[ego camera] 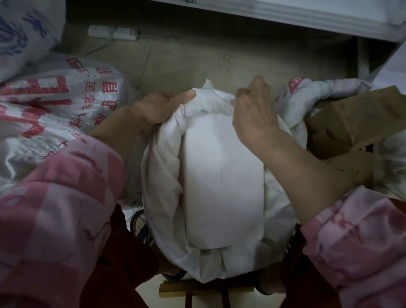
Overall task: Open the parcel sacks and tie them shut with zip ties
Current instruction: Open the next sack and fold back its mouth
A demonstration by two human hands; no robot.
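To my left, the woven sack (56,110) carries large red print and smaller red Chinese characters, too blurred for me to read. The sack behind it (19,20) shows blue markings, also illegible. A small dark scribble sits on the white shelf edge (189,0), unreadable.

White sack (222,169): plain, stuffed full, mouth rolled into a thick rim, between the knees.
Red-printed sack (44,109): woven, lying on the floor, left.
Blue-printed sack (19,20): far-left corner.
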